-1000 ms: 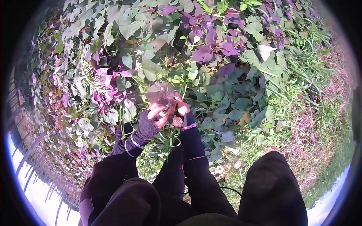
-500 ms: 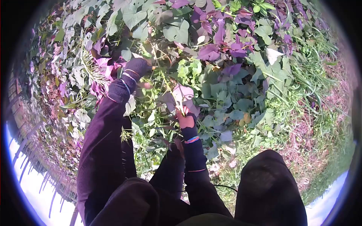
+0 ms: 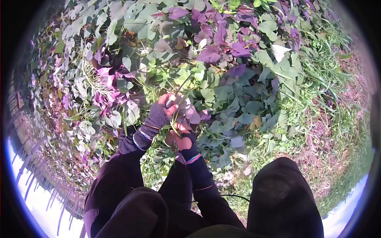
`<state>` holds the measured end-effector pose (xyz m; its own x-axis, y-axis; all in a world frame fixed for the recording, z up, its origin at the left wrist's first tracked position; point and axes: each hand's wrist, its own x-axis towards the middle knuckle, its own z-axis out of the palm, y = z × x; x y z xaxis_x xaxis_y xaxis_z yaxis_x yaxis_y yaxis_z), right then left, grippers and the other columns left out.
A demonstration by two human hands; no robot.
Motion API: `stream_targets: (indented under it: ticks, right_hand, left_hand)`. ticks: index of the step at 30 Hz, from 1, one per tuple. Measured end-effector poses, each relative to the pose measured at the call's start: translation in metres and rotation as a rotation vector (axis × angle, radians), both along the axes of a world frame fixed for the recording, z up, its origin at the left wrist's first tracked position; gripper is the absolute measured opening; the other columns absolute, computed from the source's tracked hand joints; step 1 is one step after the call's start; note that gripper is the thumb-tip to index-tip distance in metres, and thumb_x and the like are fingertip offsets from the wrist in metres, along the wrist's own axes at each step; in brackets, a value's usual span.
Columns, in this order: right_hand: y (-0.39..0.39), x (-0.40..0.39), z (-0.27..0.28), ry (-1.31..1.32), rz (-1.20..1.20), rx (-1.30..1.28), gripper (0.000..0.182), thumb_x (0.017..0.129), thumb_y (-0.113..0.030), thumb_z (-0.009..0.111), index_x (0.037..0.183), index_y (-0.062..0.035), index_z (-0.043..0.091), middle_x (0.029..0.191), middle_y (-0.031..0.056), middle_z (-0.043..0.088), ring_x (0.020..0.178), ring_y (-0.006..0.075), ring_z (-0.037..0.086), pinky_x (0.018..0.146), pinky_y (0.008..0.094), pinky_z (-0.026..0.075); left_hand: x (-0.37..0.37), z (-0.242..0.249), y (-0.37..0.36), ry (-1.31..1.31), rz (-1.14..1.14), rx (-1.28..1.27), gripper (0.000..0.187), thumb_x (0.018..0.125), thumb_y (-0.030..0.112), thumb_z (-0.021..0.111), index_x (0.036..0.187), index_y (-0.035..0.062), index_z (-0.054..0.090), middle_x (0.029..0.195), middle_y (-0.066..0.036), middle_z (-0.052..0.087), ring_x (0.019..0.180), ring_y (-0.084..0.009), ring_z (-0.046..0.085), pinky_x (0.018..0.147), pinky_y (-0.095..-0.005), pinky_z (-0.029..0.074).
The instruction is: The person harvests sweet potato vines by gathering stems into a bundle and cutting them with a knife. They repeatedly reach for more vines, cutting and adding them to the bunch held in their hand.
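My left hand (image 3: 166, 108), in a dark fingerless sleeve with bands at the wrist, is closed around the pale-and-dark handle of a small knife (image 3: 171, 100). Its thin dark blade points up and to the right. Just below and to the right, my right hand (image 3: 184, 139) grips a few green vine stems (image 3: 174, 126). The hands are close together, the left one above. Broad pinkish leaves (image 3: 189, 112) hang right beside the fingers; the stems' lower ends are partly hidden by my right hand.
A bundle of pale stems with purple leaves (image 3: 104, 81) lies on the foliage to the left. Dense green and purple vines (image 3: 238, 51) spread ahead. Grass (image 3: 317, 131) grows along the right. My knees (image 3: 283, 190) frame the bottom of the view.
My left hand has come down and right from the upper foliage to beside my right hand, bringing the knife into view. My right hand has shifted slightly down and left, still holding stems.
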<state>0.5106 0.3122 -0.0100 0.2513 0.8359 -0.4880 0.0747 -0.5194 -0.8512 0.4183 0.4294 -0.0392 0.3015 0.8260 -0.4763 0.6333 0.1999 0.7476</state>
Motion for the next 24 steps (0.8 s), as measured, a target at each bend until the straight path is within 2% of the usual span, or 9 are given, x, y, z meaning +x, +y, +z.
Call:
stream_targets:
  ticks: [3, 4, 7, 8, 10, 11, 14, 21, 24]
  right_hand:
    - [-0.001, 0.014, -0.013, -0.081, -0.1, 0.049, 0.02, 0.076, -0.006, 0.056, 0.095, -0.0015, 0.056, 0.087, 0.0097, 0.059, 0.078, 0.0171, 0.055, 0.072, 0.0259, 0.042]
    - [0.0, 0.018, -0.012, 0.139, -0.287, -0.048, 0.016, 0.079, -0.011, 0.054, 0.092, -0.0016, 0.057, 0.085, 0.008, 0.058, 0.078, 0.0163, 0.054, 0.072, 0.0261, 0.041]
    - [0.004, 0.031, -0.016, 0.139, -0.189, 0.083, 0.012, 0.08, -0.009, 0.051, 0.088, -0.0012, 0.056, 0.083, 0.0038, 0.056, 0.077, 0.0116, 0.051, 0.07, 0.0256, 0.041]
    - [0.003, 0.029, -0.018, 0.242, -0.228, 0.029, 0.012, 0.08, -0.008, 0.051, 0.089, -0.0014, 0.056, 0.082, 0.0027, 0.056, 0.075, 0.0107, 0.051, 0.069, 0.0248, 0.041]
    - [0.004, 0.026, -0.018, 0.285, -0.271, 0.036, 0.012, 0.078, -0.002, 0.052, 0.088, -0.0028, 0.058, 0.081, -0.0003, 0.055, 0.074, 0.0059, 0.047, 0.069, 0.0202, 0.038]
    - [0.001, 0.025, -0.022, 0.474, -0.395, -0.057, 0.011, 0.079, -0.005, 0.053, 0.089, -0.0037, 0.058, 0.077, -0.0002, 0.056, 0.062, 0.0035, 0.046, 0.057, 0.0173, 0.037]
    - [-0.03, 0.021, -0.057, 0.256, -0.385, -0.341, 0.013, 0.08, -0.013, 0.055, 0.09, -0.0051, 0.057, 0.064, 0.0002, 0.056, 0.039, 0.0034, 0.038, 0.034, 0.0191, 0.028]
    - [-0.035, 0.038, -0.044, 0.498, -0.526, -0.462, 0.014, 0.082, -0.018, 0.054, 0.088, -0.005, 0.056, 0.054, 0.0001, 0.05, 0.037, 0.0046, 0.037, 0.033, 0.0196, 0.028]
    - [-0.04, 0.039, -0.047, 0.536, -0.534, -0.441, 0.014, 0.084, -0.017, 0.051, 0.09, -0.0047, 0.053, 0.051, -0.0003, 0.046, 0.036, 0.0052, 0.035, 0.033, 0.0198, 0.027]
  left_hand:
    - [0.011, 0.002, 0.005, -0.006, 0.042, -0.091, 0.043, 0.07, 0.025, 0.063, 0.107, 0.0084, 0.048, 0.069, -0.011, 0.059, 0.064, -0.0238, 0.059, 0.059, -0.0319, 0.046]
    - [0.018, 0.015, 0.009, 0.049, -0.027, -0.045, 0.042, 0.069, 0.023, 0.063, 0.106, 0.0067, 0.048, 0.067, -0.01, 0.058, 0.062, -0.0241, 0.058, 0.058, -0.0324, 0.046]
    - [0.027, 0.014, -0.006, 0.036, -0.006, -0.235, 0.04, 0.069, 0.021, 0.063, 0.104, 0.0059, 0.05, 0.068, -0.011, 0.057, 0.065, -0.0249, 0.057, 0.059, -0.0334, 0.045]
    - [0.026, 0.004, -0.013, 0.113, -0.08, 0.011, 0.033, 0.069, 0.022, 0.064, 0.095, 0.0051, 0.054, 0.073, -0.013, 0.056, 0.068, -0.0267, 0.056, 0.062, -0.0352, 0.045]
    - [0.02, -0.017, -0.02, 0.086, 0.006, 0.018, 0.03, 0.068, 0.023, 0.064, 0.092, 0.005, 0.055, 0.075, -0.014, 0.055, 0.069, -0.0275, 0.055, 0.063, -0.0356, 0.045]
    - [0.015, -0.028, -0.024, 0.059, 0.103, 0.018, 0.028, 0.068, 0.023, 0.064, 0.088, 0.005, 0.057, 0.077, -0.014, 0.054, 0.071, -0.0284, 0.054, 0.064, -0.0361, 0.044]
    - [-0.003, -0.07, -0.014, 0.192, 0.174, 0.239, 0.016, 0.07, 0.02, 0.061, 0.079, 0.0082, 0.056, 0.072, -0.013, 0.054, 0.069, -0.0308, 0.054, 0.06, -0.0378, 0.044]
    - [-0.043, -0.174, 0.039, 0.405, 0.353, 0.225, 0.014, 0.073, 0.025, 0.056, 0.079, 0.0117, 0.056, 0.073, -0.013, 0.058, 0.067, -0.0319, 0.057, 0.057, -0.0389, 0.044]
    - [-0.058, -0.209, 0.047, 0.386, 0.203, 0.145, 0.019, 0.073, 0.029, 0.053, 0.083, 0.0135, 0.056, 0.077, -0.012, 0.059, 0.072, -0.0319, 0.057, 0.063, -0.0399, 0.045]
